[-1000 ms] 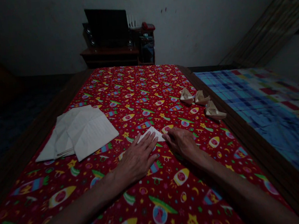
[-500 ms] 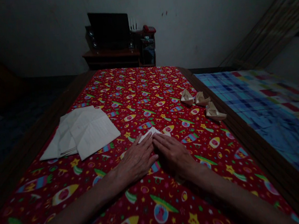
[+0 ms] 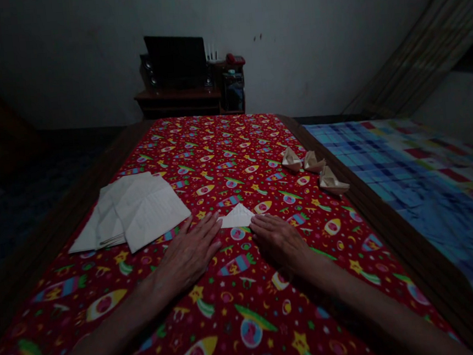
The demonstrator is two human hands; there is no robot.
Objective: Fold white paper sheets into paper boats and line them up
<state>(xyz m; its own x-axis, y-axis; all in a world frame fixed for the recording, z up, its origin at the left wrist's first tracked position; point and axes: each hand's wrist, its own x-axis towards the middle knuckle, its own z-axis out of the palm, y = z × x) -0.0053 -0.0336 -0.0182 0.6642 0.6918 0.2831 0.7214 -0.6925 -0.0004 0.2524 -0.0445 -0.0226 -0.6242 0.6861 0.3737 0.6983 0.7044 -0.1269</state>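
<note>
A small folded white paper triangle (image 3: 236, 217) lies on the red patterned cloth (image 3: 229, 288). My left hand (image 3: 187, 253) rests flat on the cloth just left of it, fingers stretched out, fingertips close to the paper's left corner. Palm down, fingers extended, my right hand (image 3: 278, 240) lies flat just right of the paper, its fingertips near the lower right corner. Neither hand holds anything.
A stack of white lined sheets (image 3: 134, 209) lies at the left. Three folded paper boats (image 3: 312, 165) sit near the cloth's right edge. A checked blue mat (image 3: 405, 168) lies to the right. A dark cabinet with a screen (image 3: 188, 71) stands against the far wall.
Both hands have slid apart off the folded paper, the left to the left and the right to the right. The paper triangle now lies uncovered between them.
</note>
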